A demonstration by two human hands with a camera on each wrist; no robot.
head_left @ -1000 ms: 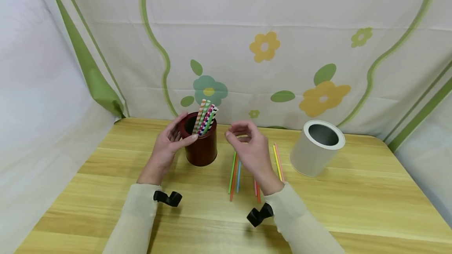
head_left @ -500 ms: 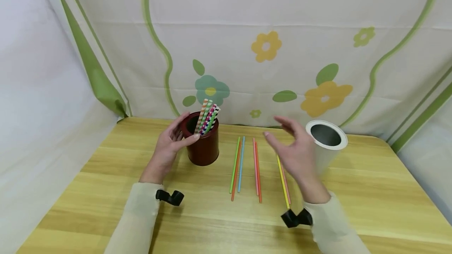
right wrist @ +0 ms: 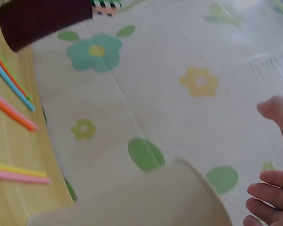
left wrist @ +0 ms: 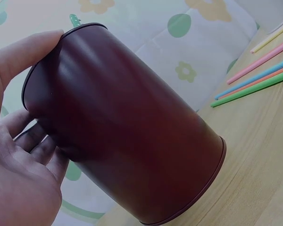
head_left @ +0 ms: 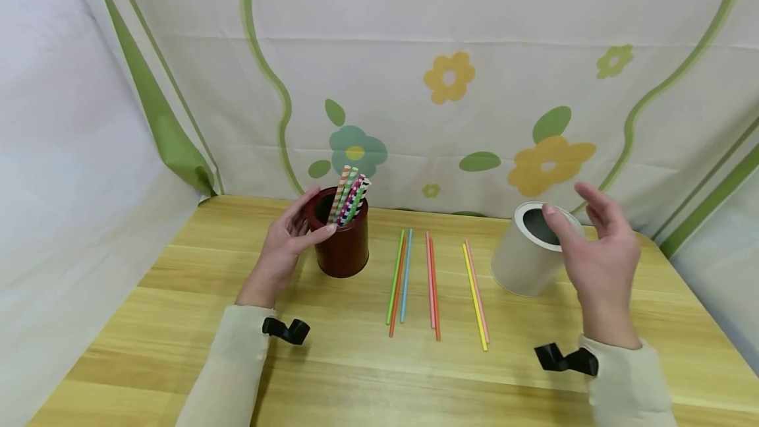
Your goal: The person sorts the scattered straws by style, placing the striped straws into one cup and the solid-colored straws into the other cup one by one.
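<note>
Across the wooden desk (head_left: 332,374), empty right hand (head_left: 605,259), grip apart, has moved to the off-white cylindrical canister (head_left: 518,265), likely within reach; at left, left hand (head_left: 279,249) holds the dark-red cylindrical canister (head_left: 340,256) of patterned straws (head_left: 351,198).

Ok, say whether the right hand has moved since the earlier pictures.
Yes, rightward: in the head view the right hand, earlier left of the white can, now overlaps its rim.
</note>
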